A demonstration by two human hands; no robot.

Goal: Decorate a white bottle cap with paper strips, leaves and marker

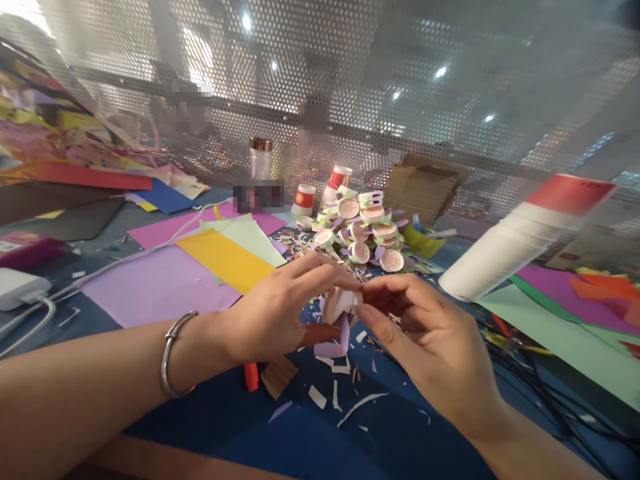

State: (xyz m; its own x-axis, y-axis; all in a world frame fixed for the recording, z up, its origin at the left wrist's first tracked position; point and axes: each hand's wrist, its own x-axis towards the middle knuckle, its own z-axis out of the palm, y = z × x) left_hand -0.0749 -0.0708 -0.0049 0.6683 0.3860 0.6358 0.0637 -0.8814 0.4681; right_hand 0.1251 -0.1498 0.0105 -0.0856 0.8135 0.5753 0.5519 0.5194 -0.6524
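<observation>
Between both hands, above the blue table, is a small white paper cup piece [334, 305] with a folded lilac paper strip [344, 337] hanging below it. My left hand [285, 300] curls around its left side, fingers closed on the rim. From the right, my right hand [425, 333] pinches its edge between thumb and fingertips. Just beyond the hands lies a pile of similar cut cup bottoms [360, 250] with green and lilac strips attached. White paper scraps [317, 397] and a piece of brown cardboard [280, 377] lie under the hands.
A long stack of paper cups [515, 247] leans at the right, near black cables [555, 400]. Lilac paper [155, 287] and a yellow sheet [227, 257] lie left. A white charger [23, 288] with its cord sits far left. Folded cardboard [423, 190] stands by the perforated screen [350, 80].
</observation>
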